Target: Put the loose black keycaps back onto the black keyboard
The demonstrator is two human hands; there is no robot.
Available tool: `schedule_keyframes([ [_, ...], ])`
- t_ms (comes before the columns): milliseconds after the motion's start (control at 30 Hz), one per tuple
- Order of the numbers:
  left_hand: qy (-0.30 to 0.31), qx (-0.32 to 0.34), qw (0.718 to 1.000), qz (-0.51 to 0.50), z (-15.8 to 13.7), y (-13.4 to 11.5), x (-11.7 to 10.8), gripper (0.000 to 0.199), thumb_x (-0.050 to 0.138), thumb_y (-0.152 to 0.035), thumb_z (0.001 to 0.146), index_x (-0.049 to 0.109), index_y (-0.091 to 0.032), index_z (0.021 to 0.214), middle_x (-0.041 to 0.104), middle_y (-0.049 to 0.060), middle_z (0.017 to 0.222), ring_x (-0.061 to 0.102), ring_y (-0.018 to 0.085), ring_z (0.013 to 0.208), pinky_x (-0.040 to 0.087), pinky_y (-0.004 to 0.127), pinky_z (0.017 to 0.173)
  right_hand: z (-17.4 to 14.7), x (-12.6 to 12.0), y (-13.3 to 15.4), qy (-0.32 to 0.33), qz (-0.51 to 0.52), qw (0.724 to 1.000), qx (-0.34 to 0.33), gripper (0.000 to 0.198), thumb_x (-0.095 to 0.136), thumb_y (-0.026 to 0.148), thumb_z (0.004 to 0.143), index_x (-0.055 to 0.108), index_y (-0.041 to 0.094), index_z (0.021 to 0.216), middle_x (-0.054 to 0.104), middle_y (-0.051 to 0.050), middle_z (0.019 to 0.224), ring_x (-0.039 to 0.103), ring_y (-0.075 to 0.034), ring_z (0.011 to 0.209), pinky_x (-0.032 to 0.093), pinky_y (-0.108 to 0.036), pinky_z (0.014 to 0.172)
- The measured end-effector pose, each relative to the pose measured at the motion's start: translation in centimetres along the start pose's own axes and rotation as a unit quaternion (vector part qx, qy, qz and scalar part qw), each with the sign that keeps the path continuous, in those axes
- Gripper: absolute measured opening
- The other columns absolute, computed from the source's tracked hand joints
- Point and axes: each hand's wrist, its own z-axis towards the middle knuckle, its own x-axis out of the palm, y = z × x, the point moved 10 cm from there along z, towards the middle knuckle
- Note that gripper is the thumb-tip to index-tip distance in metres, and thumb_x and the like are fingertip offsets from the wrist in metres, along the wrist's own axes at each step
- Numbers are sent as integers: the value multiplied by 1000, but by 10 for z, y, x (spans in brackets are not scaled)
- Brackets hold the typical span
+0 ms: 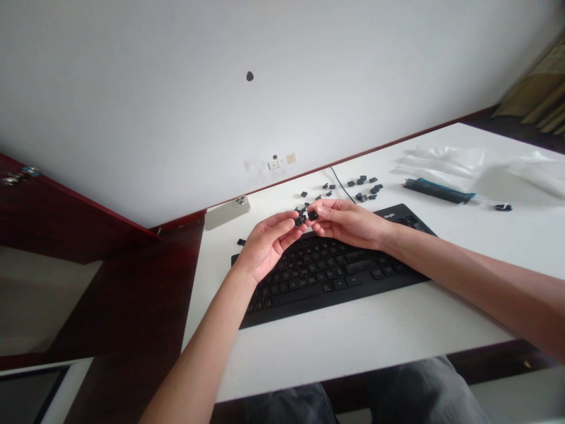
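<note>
Above a black keyboard (309, 271), my two hands are close together. My left hand (271, 238) pinches small black keycaps (299, 221) between thumb and fingers; how many cannot be made out. Just to the right, my right hand (339, 221) holds one black keycap (313, 216), its hollow underside partly showing. The two hands' pieces nearly meet. Part of the keyboard's upper rows is hidden behind my hands. Several loose keycaps (362, 197) lie scattered on the white table (353, 330) behind the keyboard, and a few dark pieces (241, 242) sit by its left corner.
A phone (228, 213) lies at the table's back left edge. A thin cable (342, 185) runs from the keyboard toward the wall. On the right are a dark packet with a blue edge (439, 191), a small black item (503, 207) and clear plastic bags (445, 165).
</note>
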Motion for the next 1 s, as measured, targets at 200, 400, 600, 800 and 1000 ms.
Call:
schedule_keyframes([
  [200, 2, 22, 1000, 18, 0, -3, 0, 24, 93, -22, 76, 81, -16, 96, 82, 5, 95, 80, 17, 94, 63, 25, 93, -1, 0, 2, 1, -24, 1000, 0, 26, 92, 38, 84, 82, 21, 101, 81, -1, 89, 77, -10, 85, 61, -19, 87],
  [400, 8, 23, 999, 30, -1, -3, 1, 24, 92, -22, 77, 80, -17, 96, 82, 3, 92, 79, 15, 91, 62, 24, 89, -2, 0, 3, -1, -52, 999, 3, 26, 90, 40, 86, 82, 21, 100, 81, -2, 90, 76, -10, 85, 61, -20, 85],
  [600, -19, 34, 998, 50, 0, -4, -2, 27, 96, -26, 71, 82, -17, 92, 81, 2, 90, 78, 13, 84, 62, 22, 85, -1, 0, 2, -10, -68, 998, 4, 29, 91, 42, 85, 83, 20, 102, 81, -2, 88, 76, -10, 84, 60, -19, 84],
  [800, -41, 51, 995, 76, 0, -8, -5, 30, 99, -29, 67, 84, -17, 89, 81, 3, 88, 77, 13, 80, 63, 24, 87, -2, -1, 0, -21, -73, 997, 12, 31, 92, 42, 84, 83, 20, 103, 83, -3, 89, 77, -11, 85, 61, -20, 84],
  [1000, -22, 58, 994, 85, -1, -9, -1, 26, 97, -29, 71, 83, -17, 89, 80, 3, 94, 74, 12, 88, 60, 25, 91, -2, -2, 0, -19, -50, 998, 14, 28, 92, 42, 83, 83, 22, 101, 83, -3, 91, 78, -11, 85, 62, -20, 83],
])
